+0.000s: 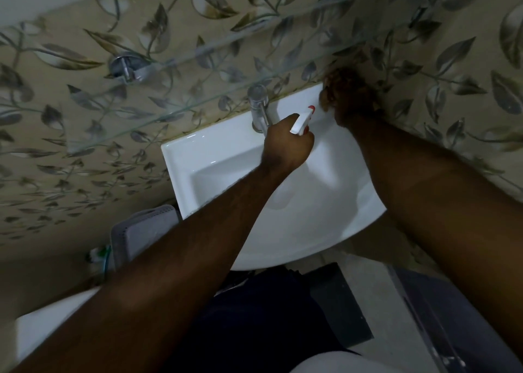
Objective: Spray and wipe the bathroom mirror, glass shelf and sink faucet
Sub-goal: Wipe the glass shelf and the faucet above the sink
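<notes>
My left hand (285,146) is closed around a spray bottle; only its white trigger head with a red nozzle (302,121) shows, pointing toward the sink's back right corner. It hovers just right of the chrome faucet (259,104), which stands at the back of the white sink (181,152). My right hand (351,101) is blurred at that back right corner, apparently bunched on a fuzzy brown cloth (336,81) against the rim and wall. The glass shelf (198,53) runs diagonally above the faucet. No mirror is in view.
Chrome brackets (124,67) fix the shelf to the leaf-patterned tile wall. A grey perforated basket (141,228) stands left of the sink, with a white fixture (42,324) at lower left. A dark mat (339,302) lies on the floor below the basin.
</notes>
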